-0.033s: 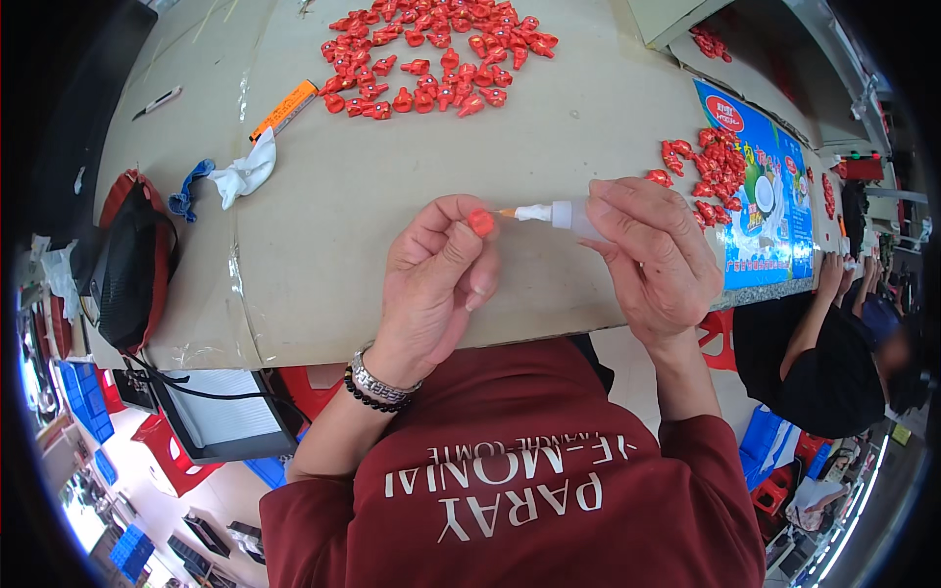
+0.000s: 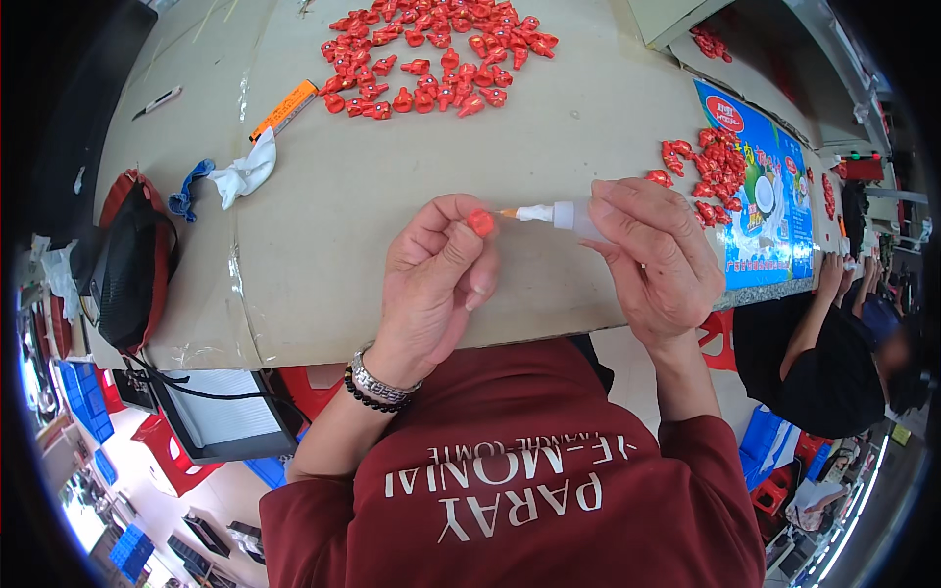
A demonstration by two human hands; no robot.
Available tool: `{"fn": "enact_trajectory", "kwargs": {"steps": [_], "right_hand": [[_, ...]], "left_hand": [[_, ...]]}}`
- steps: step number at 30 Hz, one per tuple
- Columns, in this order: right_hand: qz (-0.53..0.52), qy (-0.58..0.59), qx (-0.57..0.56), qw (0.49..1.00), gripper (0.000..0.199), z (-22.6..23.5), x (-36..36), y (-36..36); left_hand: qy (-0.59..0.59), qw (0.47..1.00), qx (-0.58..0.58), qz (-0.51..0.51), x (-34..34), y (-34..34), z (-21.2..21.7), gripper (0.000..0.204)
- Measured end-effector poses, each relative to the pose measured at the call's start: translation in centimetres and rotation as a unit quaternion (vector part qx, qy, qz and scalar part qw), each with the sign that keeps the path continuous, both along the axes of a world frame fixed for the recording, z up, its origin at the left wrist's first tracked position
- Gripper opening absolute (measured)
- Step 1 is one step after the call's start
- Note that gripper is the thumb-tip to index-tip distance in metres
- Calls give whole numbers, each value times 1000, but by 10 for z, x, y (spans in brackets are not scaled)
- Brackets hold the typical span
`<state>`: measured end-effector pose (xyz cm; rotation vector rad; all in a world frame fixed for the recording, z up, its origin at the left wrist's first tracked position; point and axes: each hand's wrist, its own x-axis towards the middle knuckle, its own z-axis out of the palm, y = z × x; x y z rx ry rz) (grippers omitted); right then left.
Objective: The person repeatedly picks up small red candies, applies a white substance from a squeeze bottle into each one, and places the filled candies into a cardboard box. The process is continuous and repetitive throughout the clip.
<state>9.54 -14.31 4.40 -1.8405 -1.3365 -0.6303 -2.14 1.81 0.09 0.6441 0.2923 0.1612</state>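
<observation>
Between its thumb and fingers, my left hand [image 2: 438, 269] pinches a small red plastic piece [image 2: 480, 222]. My right hand [image 2: 659, 257] grips a translucent white squeeze bottle [image 2: 578, 218] lying sideways, its white-wrapped nozzle toward the left. The thin orange-brown tip of the nozzle is close to the red piece; whether they touch I cannot tell. Both hands are over the table [image 2: 353, 196] near its front edge. Ahead of them many similar red pieces [image 2: 423, 100] lie spread out.
More red pieces [image 2: 720, 162] are heaped on a blue printed sheet [image 2: 769, 225] at the right. An orange box [image 2: 284, 110], crumpled white tissue [image 2: 245, 174], a pen [image 2: 157, 103] and a dark red-and-black bag [image 2: 137, 265] lie at the left. Another person [image 2: 814, 363] sits at the far right.
</observation>
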Motion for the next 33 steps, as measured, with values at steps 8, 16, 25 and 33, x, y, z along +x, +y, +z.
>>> {"fn": "enact_trajectory", "kwargs": {"steps": [8,16,25,33], "right_hand": [[2,-5,-2,1000,29,1,0,0],[1,0,2,1000,28,1,-2,-1],[13,32,-5,999,30,5,-8,-3],[14,36,-13,999,29,2,-8,-2]], "left_hand": [[2,996,86,31,1,1,4,17],[-8,992,113,60,1,2,3,16],[-46,979,172,95,0,4,2,15],[-46,979,168,101,0,4,2,15]]}}
